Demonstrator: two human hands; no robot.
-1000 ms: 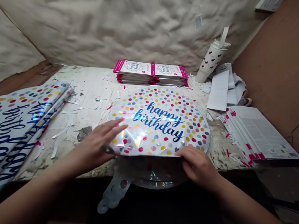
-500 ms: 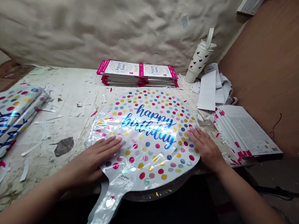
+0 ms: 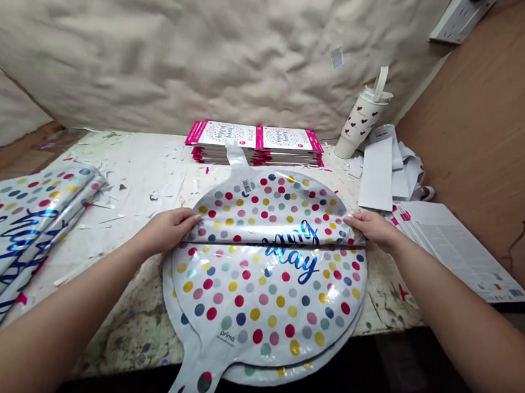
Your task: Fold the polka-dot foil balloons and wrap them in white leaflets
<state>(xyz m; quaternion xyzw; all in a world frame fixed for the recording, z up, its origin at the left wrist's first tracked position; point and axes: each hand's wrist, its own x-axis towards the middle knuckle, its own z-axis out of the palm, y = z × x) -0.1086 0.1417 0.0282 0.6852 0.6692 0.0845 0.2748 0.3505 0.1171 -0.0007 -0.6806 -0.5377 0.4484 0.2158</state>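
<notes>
In the head view, a flat foil balloon (image 3: pixel 268 294) lies at the middle of the desk (image 3: pixel 133 156), with a fold running across it. The left hand (image 3: pixel 173 229) pinches the fold's left end between thumb and fingers; the right hand (image 3: pixel 373 228) grips the right end likewise. A second balloon (image 3: pixel 266 375) shows beneath, its rim past the near edge.

The likeliest trouble is a crooked crease, if one hand pulls farther than the other. The slick film could also slide over the layer below, since the near side overhangs the desk and little seems to hold it there. The far tail (image 3: pixel 237 155) overlaps the stack of cards (image 3: pixel 287 139) in sight, so a tug might nudge the top cards.

The near tail (image 3: pixel 198 376) points towards the person and to the left, over the desk edge; the far tail points at the back wall. The long axis thus runs mostly near to far, and the fold crosses it from left to right. Whether both tails belong to one balloon, I cannot tell.
</notes>
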